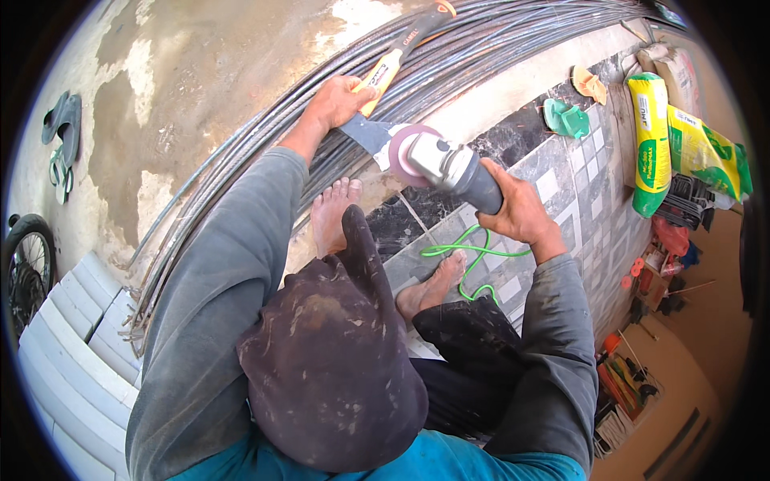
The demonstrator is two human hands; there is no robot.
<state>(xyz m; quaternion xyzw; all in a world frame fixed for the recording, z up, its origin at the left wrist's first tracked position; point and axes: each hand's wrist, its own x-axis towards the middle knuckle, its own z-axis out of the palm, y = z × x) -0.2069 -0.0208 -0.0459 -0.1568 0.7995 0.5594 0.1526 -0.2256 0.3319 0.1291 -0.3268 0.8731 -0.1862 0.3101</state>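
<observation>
My left hand (335,103) is closed round the upper handle of a hatchet (367,133), close to its dark grey head. The handle is yellow and black with an orange end, and slants away up and to the right. In my right hand (517,207) is an angle grinder (437,159) with a silver gear head and a dark body. Its reddish-brown disc (405,152) meets the hatchet's edge or sits right beside it; actual contact cannot be made out. A green cord (481,250) loops below my right hand, across the tiles near my foot.
Long steel bars (265,132) curve across the floor beyond my bare feet. Yellow-green bags (650,144) stand at the right, near a green plastic piece (566,119) and an orange one (589,84). Sandals (70,132), a wheel (30,268) and stacked grey slabs (76,345) are at the left.
</observation>
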